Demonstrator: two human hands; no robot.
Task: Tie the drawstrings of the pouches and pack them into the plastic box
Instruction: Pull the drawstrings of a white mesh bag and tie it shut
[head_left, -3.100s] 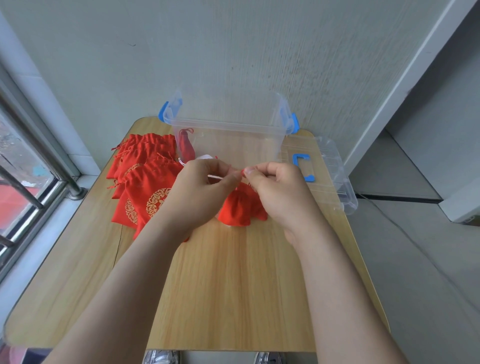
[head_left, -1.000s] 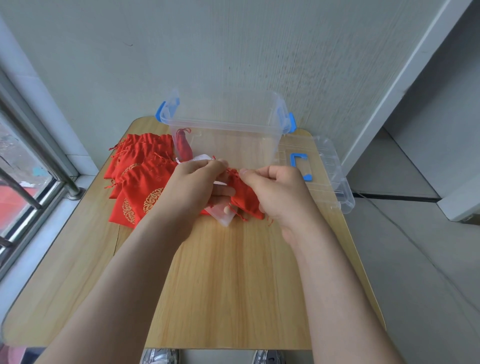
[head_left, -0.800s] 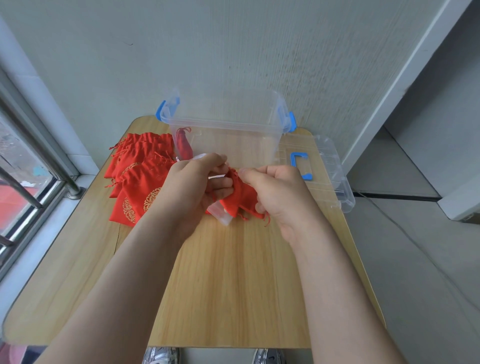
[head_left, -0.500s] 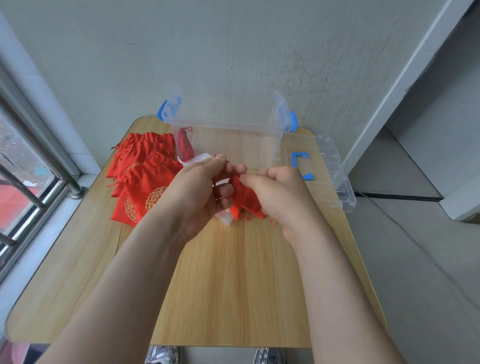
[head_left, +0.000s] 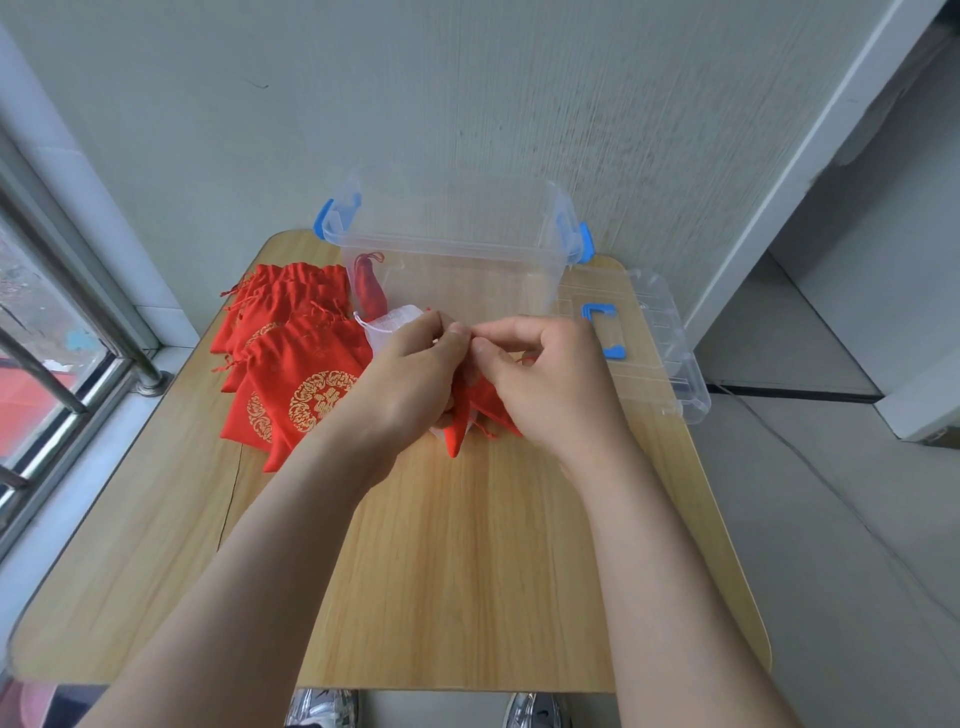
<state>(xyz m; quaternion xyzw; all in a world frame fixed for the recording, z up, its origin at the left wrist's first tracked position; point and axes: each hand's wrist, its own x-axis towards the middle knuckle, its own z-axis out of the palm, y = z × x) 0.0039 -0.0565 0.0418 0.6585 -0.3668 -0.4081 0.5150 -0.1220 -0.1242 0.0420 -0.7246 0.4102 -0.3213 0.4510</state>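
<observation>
**Pouch held over a small wooden table by the window**

A light wooden table (head_left: 467, 571) with rounded corners stands against a pale grey-green wall (head_left: 467, 104). A barred window (head_left: 36, 332) runs along its left side, and grey floor (head_left: 831, 519) lies to the right. Above the middle of the table, the left hand (head_left: 410, 374) and right hand (head_left: 550, 379) meet fingertip to fingertip. Both are curled and pinch the top of a red pouch (head_left: 457, 436), which hangs between them. The drawstring itself is too small to make out. A piece of white cloth (head_left: 389, 325) shows behind the left hand. A pile of red pouches (head_left: 291, 353) with gold emblems lies on the left of the table. The clear plastic box (head_left: 447, 247) stands at the far edge with one pouch inside (head_left: 369, 288). Its lid (head_left: 670, 364) rests on the right. Two shoes (head_left: 322, 709) show below the near edge.
</observation>
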